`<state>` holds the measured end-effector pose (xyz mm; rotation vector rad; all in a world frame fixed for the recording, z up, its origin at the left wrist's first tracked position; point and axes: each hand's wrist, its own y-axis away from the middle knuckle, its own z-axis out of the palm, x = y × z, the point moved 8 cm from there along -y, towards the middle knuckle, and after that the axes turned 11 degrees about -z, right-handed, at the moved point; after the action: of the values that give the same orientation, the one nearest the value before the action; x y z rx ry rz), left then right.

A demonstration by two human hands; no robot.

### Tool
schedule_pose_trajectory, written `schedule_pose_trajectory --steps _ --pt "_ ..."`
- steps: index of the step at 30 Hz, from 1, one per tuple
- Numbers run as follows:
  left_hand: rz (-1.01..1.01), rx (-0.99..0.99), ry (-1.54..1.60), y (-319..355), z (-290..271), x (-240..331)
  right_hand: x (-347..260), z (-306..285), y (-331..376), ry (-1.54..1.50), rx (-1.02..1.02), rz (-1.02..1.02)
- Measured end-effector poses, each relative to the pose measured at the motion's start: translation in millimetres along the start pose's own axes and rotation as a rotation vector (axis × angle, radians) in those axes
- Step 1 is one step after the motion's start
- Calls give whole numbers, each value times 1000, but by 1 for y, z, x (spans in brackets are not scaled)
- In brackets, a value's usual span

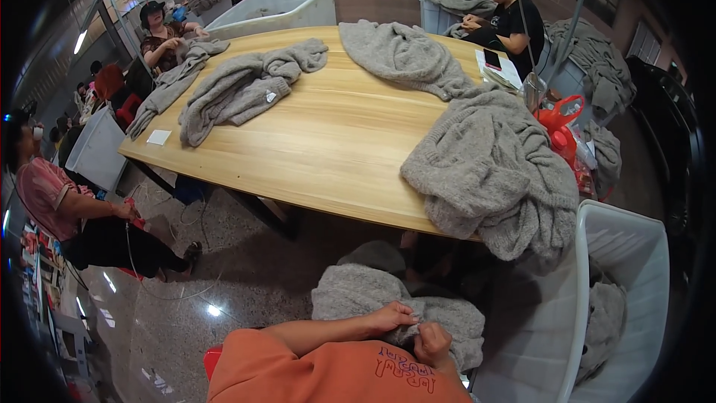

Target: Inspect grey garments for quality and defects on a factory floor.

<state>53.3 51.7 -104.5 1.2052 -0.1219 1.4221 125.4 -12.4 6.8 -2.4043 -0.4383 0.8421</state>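
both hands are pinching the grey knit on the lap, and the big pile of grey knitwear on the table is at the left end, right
Not quite. Both hands, left hand and right hand, do pinch the grey knit on the lap, but the big pile lies at the right end of the table, next to the white bin. The head view shows it.

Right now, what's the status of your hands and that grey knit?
Both hands pinching the grey sweater on the lap: left hand, right hand. Hands close together on the fabric. Nothing in the way; white bin at right.

Grey knit garment (pixel 358 295), bunched on lap
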Motion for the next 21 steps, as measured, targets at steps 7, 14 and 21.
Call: schedule_pose_trajectory --steps 7,14,21 --pt "27 137 -22 0 -8 -4 3 6 0 -20 -29 6" --pt "71 139 -79 3 -7 0 7 7 1 -16 -56 105" --pt "122 210 -166 14 -9 8 14 7 0 -145 0 204"
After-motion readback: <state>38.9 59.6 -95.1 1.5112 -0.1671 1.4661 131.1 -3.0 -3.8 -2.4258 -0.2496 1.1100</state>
